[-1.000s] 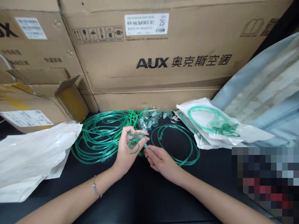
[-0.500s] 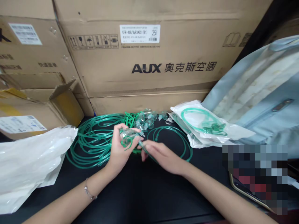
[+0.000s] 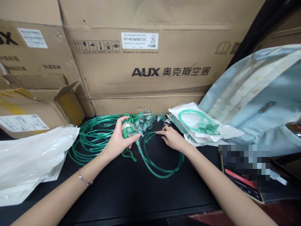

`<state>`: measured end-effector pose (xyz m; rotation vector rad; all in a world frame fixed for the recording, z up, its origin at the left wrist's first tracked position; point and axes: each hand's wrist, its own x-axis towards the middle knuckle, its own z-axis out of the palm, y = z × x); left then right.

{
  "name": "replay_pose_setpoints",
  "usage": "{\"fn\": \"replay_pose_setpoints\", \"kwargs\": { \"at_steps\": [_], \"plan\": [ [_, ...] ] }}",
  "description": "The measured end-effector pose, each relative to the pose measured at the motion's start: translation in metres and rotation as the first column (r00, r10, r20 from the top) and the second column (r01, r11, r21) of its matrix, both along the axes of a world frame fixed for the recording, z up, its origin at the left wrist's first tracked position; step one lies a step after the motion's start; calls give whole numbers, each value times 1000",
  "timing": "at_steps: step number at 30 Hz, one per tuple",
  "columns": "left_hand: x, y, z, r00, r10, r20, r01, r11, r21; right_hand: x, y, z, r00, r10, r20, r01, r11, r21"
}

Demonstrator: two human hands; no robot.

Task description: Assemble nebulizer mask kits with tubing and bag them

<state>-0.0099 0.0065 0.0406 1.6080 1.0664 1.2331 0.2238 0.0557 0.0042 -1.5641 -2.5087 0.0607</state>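
Observation:
In my left hand (image 3: pixel 122 135) is a clear plastic oxygen mask (image 3: pixel 127 128) with a green elastic strap, the fingers curled around it. Green tubing (image 3: pixel 162 176) runs from a connector at the mask's lower end and loops over the black table to the right. The extended forefinger of my right hand (image 3: pixel 172 138) reaches the upper part of that loop; its fingers are apart. Behind my left hand lie more clear masks (image 3: pixel 147 119) in a cluster. A large bundle of coiled green tubes (image 3: pixel 94 133) lies to its left.
A big cardboard carton (image 3: pixel 145 84) stands along the back, with a smaller opened box (image 3: pixel 30 110) at left. White plastic bags (image 3: pixel 30 160) lie in front of it. On the right are packed mask sets (image 3: pixel 195 122), a light blue backpack (image 3: pixel 254 103) and a phone (image 3: pixel 246 188).
My right hand has left the tube's joint at the mask and moved right and up to the tubing loop. My left hand keeps the mask. The view has shifted slightly.

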Motion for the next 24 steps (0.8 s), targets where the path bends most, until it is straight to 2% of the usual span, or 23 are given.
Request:
{"fn": "replay_pose_setpoints", "kwargs": {
  "at_steps": [4, 6, 8, 10, 13, 15, 16, 21, 22, 24],
  "plan": [
    [7, 8, 0, 983, 60, -172, -66, 997, -29, -8, -6, 2, 995, 92, -32, -93, 995, -32],
    [13, 12, -6, 955, 79, -286, -71, 997, 40, -11, -9, 2, 991, 122, -62, -125, 991, -40],
    [21, 14, -13, 912, 78, -403, -23, 990, 139, -13, -11, 2, 986, 145, -85, -149, 988, -39],
    [28, 14, -21, 853, 61, -518, 52, 978, 201, -14, -12, 0, 981, 166, -103, -170, 985, -32],
    [36, 12, -29, 705, 85, -704, 135, 959, 251, -13, -10, -3, 977, 178, -119, -181, 983, -20],
    [38, 10, -31, 613, 113, -782, 164, 950, 266, -11, -8, -4, 976, 173, -132, -177, 984, -21],
    [37, 9, -30, 590, 116, -799, 171, 949, 264, -10, -8, -4, 975, 166, -144, -171, 985, -20],
    [14, -3, -20, 594, 45, -803, 142, 977, 160, -11, -15, 10, 942, 93, -322, -67, 994, 90],
    [7, -7, -19, 593, 40, -804, 122, 983, 139, -13, -17, 13, 921, 75, -383, -44, 995, 89],
    [-4, -17, -20, 582, 29, -813, 68, 994, 84, -17, -23, 19, 871, 31, -490, -37, 999, -4]
  ]
}}
